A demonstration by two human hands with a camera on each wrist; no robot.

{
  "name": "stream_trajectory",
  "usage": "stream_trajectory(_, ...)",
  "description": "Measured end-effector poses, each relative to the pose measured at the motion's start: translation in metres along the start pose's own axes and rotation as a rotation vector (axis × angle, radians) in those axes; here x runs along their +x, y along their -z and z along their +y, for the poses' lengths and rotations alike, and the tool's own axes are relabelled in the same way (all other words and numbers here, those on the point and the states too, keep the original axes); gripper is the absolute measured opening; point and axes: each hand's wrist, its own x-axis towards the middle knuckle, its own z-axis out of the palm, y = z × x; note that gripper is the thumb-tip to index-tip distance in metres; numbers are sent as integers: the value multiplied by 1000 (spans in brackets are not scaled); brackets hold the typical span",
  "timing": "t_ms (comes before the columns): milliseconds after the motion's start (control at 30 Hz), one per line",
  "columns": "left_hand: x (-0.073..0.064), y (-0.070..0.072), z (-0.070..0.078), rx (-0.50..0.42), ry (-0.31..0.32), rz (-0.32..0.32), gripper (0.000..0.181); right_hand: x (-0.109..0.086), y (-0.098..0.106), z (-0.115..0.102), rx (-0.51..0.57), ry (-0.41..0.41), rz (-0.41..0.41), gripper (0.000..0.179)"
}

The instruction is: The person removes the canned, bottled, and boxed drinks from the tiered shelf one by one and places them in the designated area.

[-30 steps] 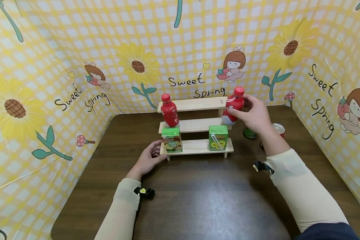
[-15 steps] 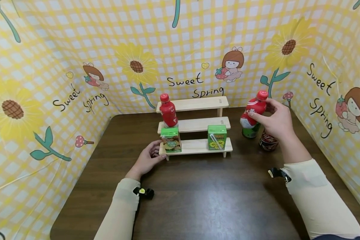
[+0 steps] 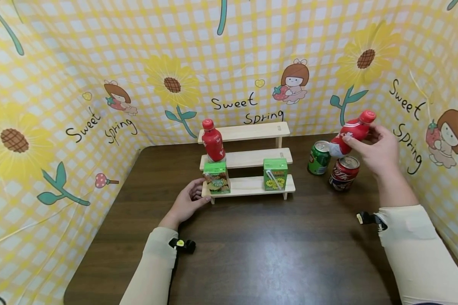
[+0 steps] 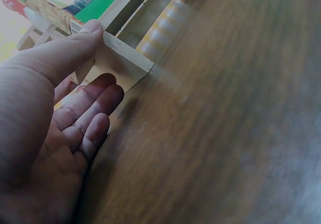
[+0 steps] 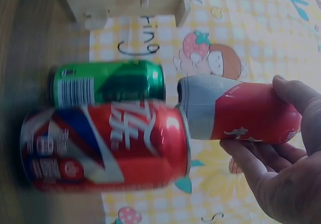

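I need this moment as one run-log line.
right hand: holds tilted red bottle | left hand: holds shelf | green can, red can: upright on table

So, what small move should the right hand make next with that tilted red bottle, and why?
Probably ease the red bottle upright and clear of the green can and red can before lowering it: the right hand holds it tilted above the table, and its base looks close to the can tops, so coming straight down might knock one.
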Motion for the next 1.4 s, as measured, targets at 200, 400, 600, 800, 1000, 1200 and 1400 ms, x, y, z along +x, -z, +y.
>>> stream_trajectory(200, -1, 1, -1, 5, 6, 2, 66, 12, 11, 10, 59, -55, 78, 68)
stream_trajectory(400, -2, 1, -1, 8, 5, 6, 66, 22, 14, 24, 16, -115, 69, 73)
stream_trajectory(600, -2, 1, -3, 9, 6, 5, 66, 30, 9, 44, -41, -179, 34, 80)
stream_trajectory(800, -1, 2, -1, 4, 8, 3, 66, 32, 6, 58, -83, -214, 22, 85)
stream_trajectory(1000, 0, 1, -1, -5, 15, 0, 69, 35, 4, 73, -143, -213, -12, 90)
stream_trajectory(1200, 1, 0, -2, -5, 9, 1, 68, 36, 1, 88, -106, -200, -4, 84)
stream_trajectory(1400, 0, 0, -1, -8, -1, 1, 66, 36, 1, 96, -76, -211, 8, 83)
